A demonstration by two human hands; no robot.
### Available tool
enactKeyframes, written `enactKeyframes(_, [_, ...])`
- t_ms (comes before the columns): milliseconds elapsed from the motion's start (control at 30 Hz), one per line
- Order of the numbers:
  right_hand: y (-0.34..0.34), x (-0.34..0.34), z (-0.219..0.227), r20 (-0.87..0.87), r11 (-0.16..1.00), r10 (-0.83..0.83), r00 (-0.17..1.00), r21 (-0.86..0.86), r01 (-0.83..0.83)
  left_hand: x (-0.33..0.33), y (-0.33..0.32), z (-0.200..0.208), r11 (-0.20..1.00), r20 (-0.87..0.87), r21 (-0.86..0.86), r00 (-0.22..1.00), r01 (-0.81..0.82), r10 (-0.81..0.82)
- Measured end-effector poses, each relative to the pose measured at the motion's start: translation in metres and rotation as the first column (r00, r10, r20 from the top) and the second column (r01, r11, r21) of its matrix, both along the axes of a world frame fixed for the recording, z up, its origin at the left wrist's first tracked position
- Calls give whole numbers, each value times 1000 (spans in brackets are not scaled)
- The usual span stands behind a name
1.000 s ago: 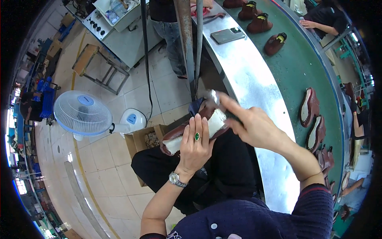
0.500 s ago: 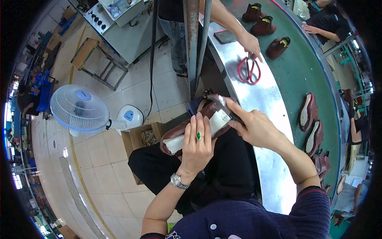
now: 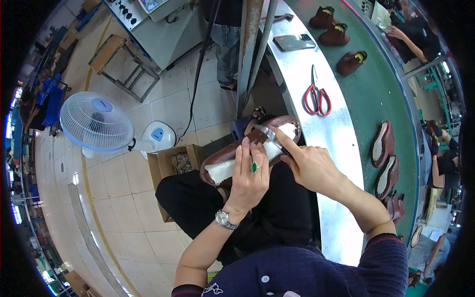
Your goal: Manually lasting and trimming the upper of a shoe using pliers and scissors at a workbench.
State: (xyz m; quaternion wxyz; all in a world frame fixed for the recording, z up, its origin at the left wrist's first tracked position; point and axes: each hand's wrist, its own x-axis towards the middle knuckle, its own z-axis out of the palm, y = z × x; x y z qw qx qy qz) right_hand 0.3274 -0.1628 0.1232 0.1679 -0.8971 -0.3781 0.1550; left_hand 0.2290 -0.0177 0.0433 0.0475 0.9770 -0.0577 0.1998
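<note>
A brown leather shoe upper (image 3: pixel 223 157), sole side up with a white insole showing, lies slantwise over my lap. My left hand (image 3: pixel 249 184), with a green-stoned ring, lies over its middle, fingers stretched together across the insole and pressing it down. In my right hand (image 3: pixel 316 168) is a dark-handled tool with a shiny curved metal head (image 3: pixel 266 131), which rests by the shoe's far side just beyond my left fingertips. My right forefinger stretches along the tool. The exact kind of tool cannot be made out.
Right of my lap runs a metal bench top (image 3: pixel 341 208) with red-handled scissors (image 3: pixel 316 99) and a phone (image 3: pixel 294 42). Beyond it a green conveyor (image 3: pixel 366 94) carries several brown shoe uppers (image 3: pixel 382 144). At left stand a cardboard box (image 3: pixel 161 171) and a fan (image 3: pixel 96 121).
The co-worker's hand has drawn back from the scissors, which now lie turned with their blades showing. The tool's head has tilted against the shoe. My left hand keeps its place.
</note>
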Motion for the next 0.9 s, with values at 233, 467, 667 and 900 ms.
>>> enactKeyframes(233, [9,-10,3,27,1000,-11,1000,13,10,8,4,14,954,4,-300,1000,-21,23])
enactKeyframes(467, [13,2,14,1,990,83,997,-111,-82,-10,28,22,977,-225,-153,968,-146,109])
enactKeyframes(667, [21,-24,0,105,999,20,994,29,-23,-17,23,12,995,-149,59,984,-86,94])
enactKeyframes(900, [36,-26,13,94,996,53,994,68,-59,-23,24,1,994,-34,46,994,-102,104])
